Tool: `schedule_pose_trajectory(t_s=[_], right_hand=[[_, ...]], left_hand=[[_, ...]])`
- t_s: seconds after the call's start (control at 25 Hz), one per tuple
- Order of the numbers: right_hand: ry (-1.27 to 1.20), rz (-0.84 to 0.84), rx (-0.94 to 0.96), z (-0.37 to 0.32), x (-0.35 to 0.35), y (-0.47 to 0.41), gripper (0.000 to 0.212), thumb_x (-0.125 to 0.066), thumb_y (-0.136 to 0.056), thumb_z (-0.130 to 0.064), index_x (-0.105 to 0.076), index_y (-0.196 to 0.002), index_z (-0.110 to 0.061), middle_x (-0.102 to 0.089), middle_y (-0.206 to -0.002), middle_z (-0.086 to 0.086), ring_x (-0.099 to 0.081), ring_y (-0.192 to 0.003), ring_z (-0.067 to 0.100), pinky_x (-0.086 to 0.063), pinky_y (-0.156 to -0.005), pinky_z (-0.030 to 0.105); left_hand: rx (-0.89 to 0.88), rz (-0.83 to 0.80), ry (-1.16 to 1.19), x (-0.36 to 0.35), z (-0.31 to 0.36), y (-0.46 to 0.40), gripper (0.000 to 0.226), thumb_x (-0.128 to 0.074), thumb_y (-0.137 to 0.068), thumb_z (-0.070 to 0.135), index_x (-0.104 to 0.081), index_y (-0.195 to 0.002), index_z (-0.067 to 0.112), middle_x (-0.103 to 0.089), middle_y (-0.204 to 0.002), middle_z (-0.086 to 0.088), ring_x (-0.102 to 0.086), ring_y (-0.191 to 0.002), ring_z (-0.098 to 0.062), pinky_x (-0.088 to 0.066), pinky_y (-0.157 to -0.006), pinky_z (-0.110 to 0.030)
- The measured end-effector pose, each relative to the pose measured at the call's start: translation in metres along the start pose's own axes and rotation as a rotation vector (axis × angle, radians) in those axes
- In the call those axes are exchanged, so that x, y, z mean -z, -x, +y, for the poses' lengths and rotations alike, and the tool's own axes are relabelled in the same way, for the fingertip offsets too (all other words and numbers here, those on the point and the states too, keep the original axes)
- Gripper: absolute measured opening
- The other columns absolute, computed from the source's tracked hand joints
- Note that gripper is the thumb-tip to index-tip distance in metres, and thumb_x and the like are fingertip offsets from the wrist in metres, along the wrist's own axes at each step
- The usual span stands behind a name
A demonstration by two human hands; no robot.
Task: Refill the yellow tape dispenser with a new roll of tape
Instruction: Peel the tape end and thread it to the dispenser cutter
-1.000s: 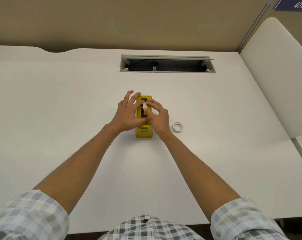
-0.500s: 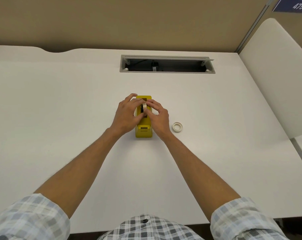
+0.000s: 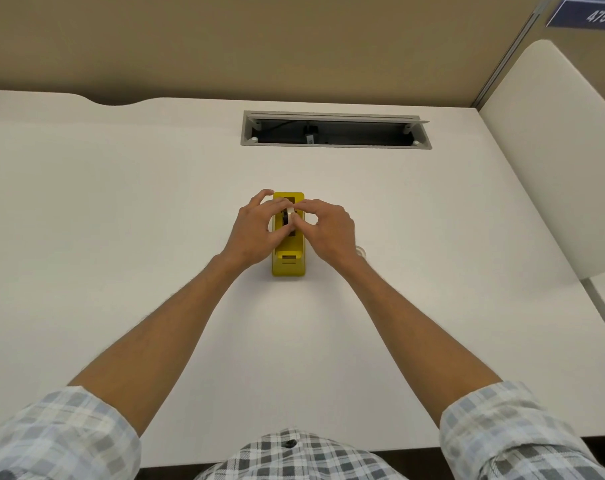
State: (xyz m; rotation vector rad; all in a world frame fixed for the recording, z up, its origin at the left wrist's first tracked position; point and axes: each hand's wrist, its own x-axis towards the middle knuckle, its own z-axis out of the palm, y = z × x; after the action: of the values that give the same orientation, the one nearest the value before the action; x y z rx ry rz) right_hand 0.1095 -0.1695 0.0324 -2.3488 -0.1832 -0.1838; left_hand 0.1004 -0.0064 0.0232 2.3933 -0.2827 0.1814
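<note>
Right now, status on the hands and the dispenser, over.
Left hand and right hand both pinching the tape roll over the yellow dispenser. Roll not visibly seated. Small ring beside right wrist, clear.

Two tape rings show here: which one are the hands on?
The tape roll standing on edge in the yellow dispenser, pinched between left hand and right hand. The other ring lies flat, untouched, mostly hidden.

two bare forearms out of short plaid sleeves, left sleeve [image 3: 51, 441] and right sleeve [image 3: 512, 434] in pale blue, grey and cream checks with cuffs rolled above the elbow, plus a darker grey-and-white checked shirt front [image 3: 294, 459] with one small dark button [image 3: 289, 444] at centre.
</note>
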Motion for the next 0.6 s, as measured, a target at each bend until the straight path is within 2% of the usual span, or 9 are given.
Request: schedule_pose_trajectory(t_s=[0.16, 0.36, 0.52, 0.6], right_hand=[[0.194, -0.003, 0.17, -0.003, 0.007, -0.005, 0.024, -0.054, -0.095, -0.042, -0.075, -0.103, -0.034, -0.075, -0.103, -0.011, -0.067, -0.09, 0.015, -0.041, -0.063, 0.024], [0.411, -0.078, 0.304, -0.005, 0.014, -0.013, 0.032, -0.046, -0.1, -0.039, -0.075, -0.098, -0.026, -0.074, -0.094, -0.005, -0.067, -0.084, 0.018, -0.051, -0.065, 0.033], [0.523, -0.138, 0.368, -0.011, 0.019, -0.02, 0.035, -0.043, -0.102, -0.038, -0.073, -0.094, -0.023, -0.071, -0.087, -0.002, -0.065, -0.079, 0.019, -0.043, -0.059, 0.03], [0.567, -0.16, 0.441, -0.012, 0.023, -0.023, 0.03, -0.047, -0.101, -0.036, -0.073, -0.096, -0.022, -0.071, -0.09, -0.002, -0.065, -0.08, 0.018, -0.037, -0.058, 0.027]], left_hand=[[0.103, -0.034, 0.035, 0.0, 0.002, 0.0, 0.042, -0.062, -0.089, 0.044, -0.058, -0.128, 0.031, -0.046, -0.144, -0.002, -0.045, -0.13, -0.027, -0.045, -0.102, -0.048], [0.131, -0.05, 0.09, 0.003, 0.002, -0.004, 0.043, -0.063, -0.087, 0.045, -0.062, -0.127, 0.028, -0.05, -0.14, -0.002, -0.051, -0.122, -0.023, -0.048, -0.096, -0.043], [0.168, -0.037, 0.133, 0.002, 0.004, -0.006, 0.04, -0.063, -0.088, 0.042, -0.064, -0.125, 0.026, -0.051, -0.138, -0.001, -0.051, -0.12, -0.023, -0.048, -0.095, -0.041], [0.169, -0.028, 0.126, 0.001, 0.004, -0.006, 0.039, -0.064, -0.088, 0.041, -0.064, -0.125, 0.027, -0.052, -0.137, -0.001, -0.051, -0.12, -0.023, -0.047, -0.096, -0.041]])
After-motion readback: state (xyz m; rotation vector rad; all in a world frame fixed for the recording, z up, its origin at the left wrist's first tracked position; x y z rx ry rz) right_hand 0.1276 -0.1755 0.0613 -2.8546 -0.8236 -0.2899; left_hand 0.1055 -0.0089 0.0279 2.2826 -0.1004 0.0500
